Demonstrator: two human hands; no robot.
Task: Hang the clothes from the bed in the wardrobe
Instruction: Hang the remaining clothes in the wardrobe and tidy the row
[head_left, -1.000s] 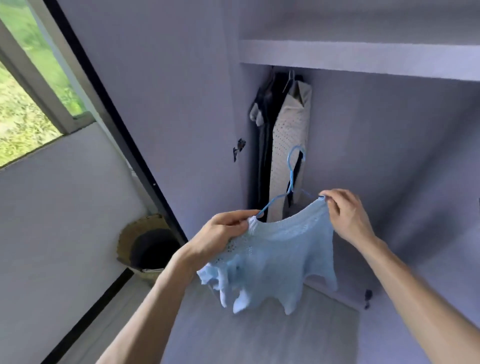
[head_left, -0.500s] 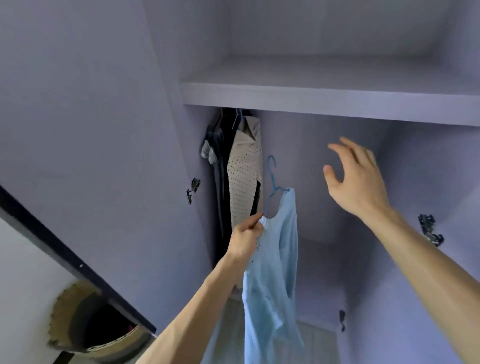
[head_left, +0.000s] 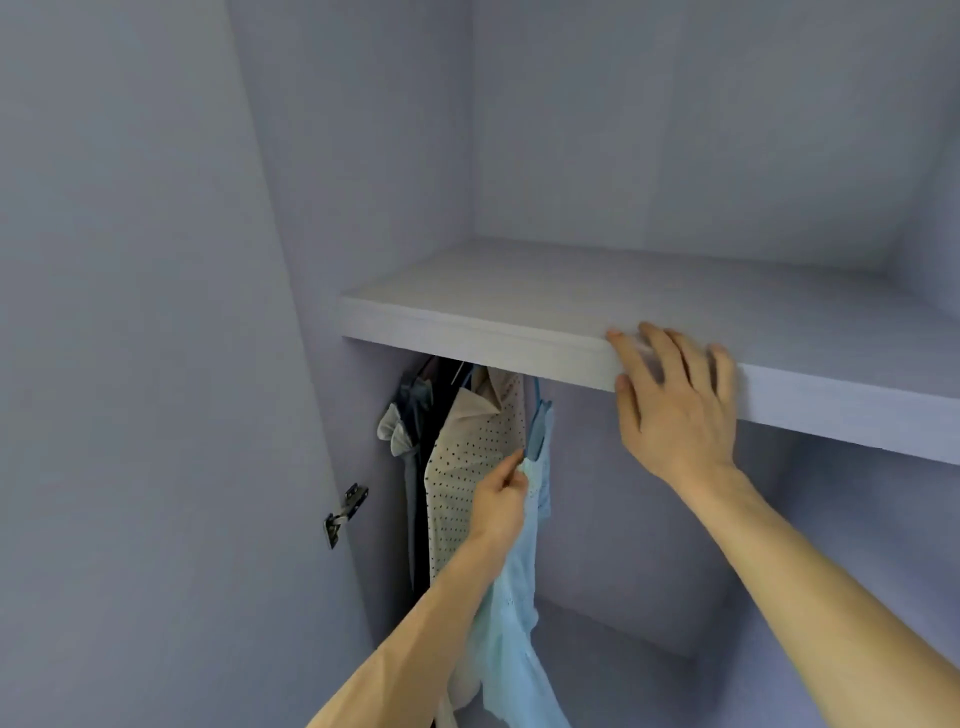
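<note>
While the left hand (head_left: 500, 500) pinches the shoulder of the light blue knit top (head_left: 519, 670) between thumb and curled fingers, the garment hangs straight down inside the wardrobe (head_left: 649, 519), its lower part draped past the left forearm. The blue hanger (head_left: 535, 441) it is on rises from the pinch toward the underside of the shelf (head_left: 467, 332). The hook passes out of sight behind the shelf's front edge, so whether it sits on a rail cannot be told.

The right hand (head_left: 675, 410) is on that same front edge, further right. Its fingers are straight and spread, laid over the top of the board, and the thumb lies against the front face — it holds nothing.

Just left of the knit top, touching it, hangs a beige dotted shirt (head_left: 467, 457) with its collar up near the shelf. Beyond it are dark garments (head_left: 441, 410), then a grey ruffled piece (head_left: 402, 426) nearest the left side wall. A metal hinge (head_left: 347, 512) is fixed to that wall, below the level of the shelf and well apart from the left hand.
</note>
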